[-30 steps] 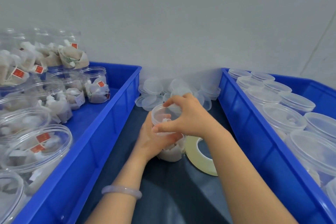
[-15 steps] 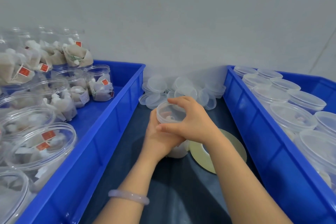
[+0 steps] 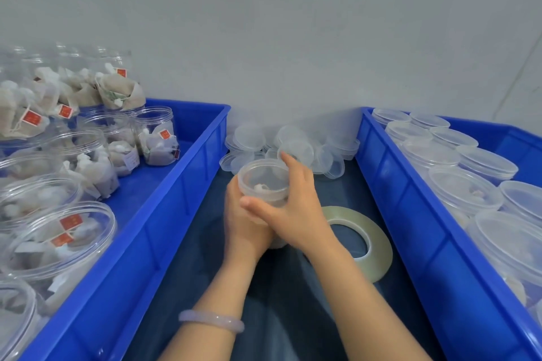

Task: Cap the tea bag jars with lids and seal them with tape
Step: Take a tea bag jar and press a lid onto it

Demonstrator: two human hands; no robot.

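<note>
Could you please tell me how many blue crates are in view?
2. The left crate holds open jars of tea bags; the right crate holds lidded jars. Both run off the frame; none seems hidden.

The dark table bears a blue crate left of the left hand, a second crate right of the right hand, loose lids (a heap) beyond both, and a tape roll beside the right wrist.

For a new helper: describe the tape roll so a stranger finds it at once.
Between the left blue bin and right blue bin, on the dark cloth, the tape roll lies beside the right hand. Unlike the loose clear lids, it is a yellowish ring with a hole.
</note>
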